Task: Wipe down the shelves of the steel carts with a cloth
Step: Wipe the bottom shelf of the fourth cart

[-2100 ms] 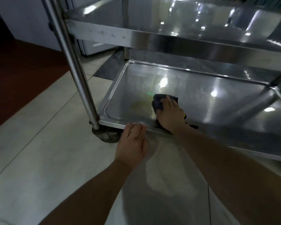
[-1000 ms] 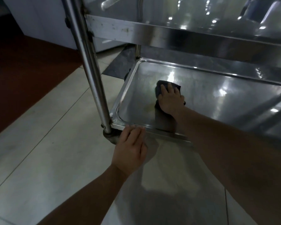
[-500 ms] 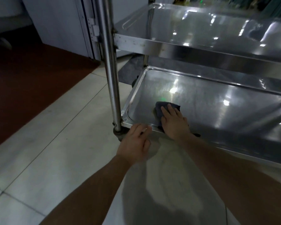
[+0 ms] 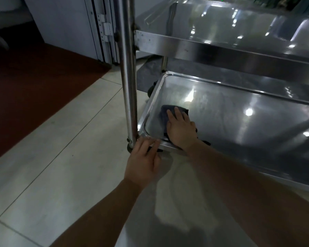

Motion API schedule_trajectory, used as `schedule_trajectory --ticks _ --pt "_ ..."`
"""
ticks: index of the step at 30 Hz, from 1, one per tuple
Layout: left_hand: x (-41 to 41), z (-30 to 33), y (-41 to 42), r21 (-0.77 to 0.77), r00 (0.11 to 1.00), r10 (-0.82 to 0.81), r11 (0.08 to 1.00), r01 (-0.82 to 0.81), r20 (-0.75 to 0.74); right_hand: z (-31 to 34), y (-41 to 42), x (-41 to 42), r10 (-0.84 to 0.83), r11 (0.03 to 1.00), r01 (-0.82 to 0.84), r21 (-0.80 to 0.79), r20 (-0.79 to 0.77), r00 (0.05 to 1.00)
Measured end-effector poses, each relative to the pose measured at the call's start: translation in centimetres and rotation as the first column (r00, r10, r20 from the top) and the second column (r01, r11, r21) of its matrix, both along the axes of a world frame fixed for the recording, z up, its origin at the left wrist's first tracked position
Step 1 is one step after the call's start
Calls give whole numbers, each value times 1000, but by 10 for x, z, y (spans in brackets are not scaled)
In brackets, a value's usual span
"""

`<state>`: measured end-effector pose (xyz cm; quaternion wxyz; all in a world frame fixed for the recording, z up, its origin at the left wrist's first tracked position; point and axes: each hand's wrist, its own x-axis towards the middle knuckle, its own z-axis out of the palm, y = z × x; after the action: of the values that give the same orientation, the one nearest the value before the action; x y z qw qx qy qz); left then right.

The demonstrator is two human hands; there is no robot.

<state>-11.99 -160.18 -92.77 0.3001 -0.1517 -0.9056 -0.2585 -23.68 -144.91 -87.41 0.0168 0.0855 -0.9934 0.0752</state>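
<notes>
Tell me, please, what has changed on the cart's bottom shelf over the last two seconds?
The right hand pushed the dark cloth away across the bottom shelf, then drew it back toward the front-left corner, pressing it flat. The left hand stayed on the shelf's front rim beside the post.

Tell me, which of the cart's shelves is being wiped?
The lower shelf, near the floor: the right hand presses a dark cloth flat onto it by its front left corner. No hand touches the upper shelf.
</notes>
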Motion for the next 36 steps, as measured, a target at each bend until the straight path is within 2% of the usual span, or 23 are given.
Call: schedule_trajectory --ticks 7,9,14,20,22,25,31,36 --pt "-6 -7 -2 23 995 -54 998 56 -81 9 -2 -60 -158 986 162 -40 83 984" --pt "-7 -9 -1 37 993 -64 997 68 -96 10 -10 -69 -150 987 154 -48 86 985" --pt "-9 -11 -9 37 989 -131 990 133 -62 13 -36 -79 75 997 -73 -25 100 992" --pt "-11 7 -45 15 943 -327 945 327 61 11 -28 -47 246 969 -248 -6 127 961" --pt "-7 17 -56 10 943 -321 947 321 87 13 -24 -26 294 956 -293 -29 150 944" --pt "6 30 -60 7 969 -225 974 225 99 17 -14 13 380 925 -375 -59 132 915" --pt "27 48 -9 -73 980 -155 984 165 126 31 53 74 483 873 -487 5 116 868" --pt "37 73 71 -174 963 -201 957 233 181 36 178 106 384 914 -400 70 169 908"
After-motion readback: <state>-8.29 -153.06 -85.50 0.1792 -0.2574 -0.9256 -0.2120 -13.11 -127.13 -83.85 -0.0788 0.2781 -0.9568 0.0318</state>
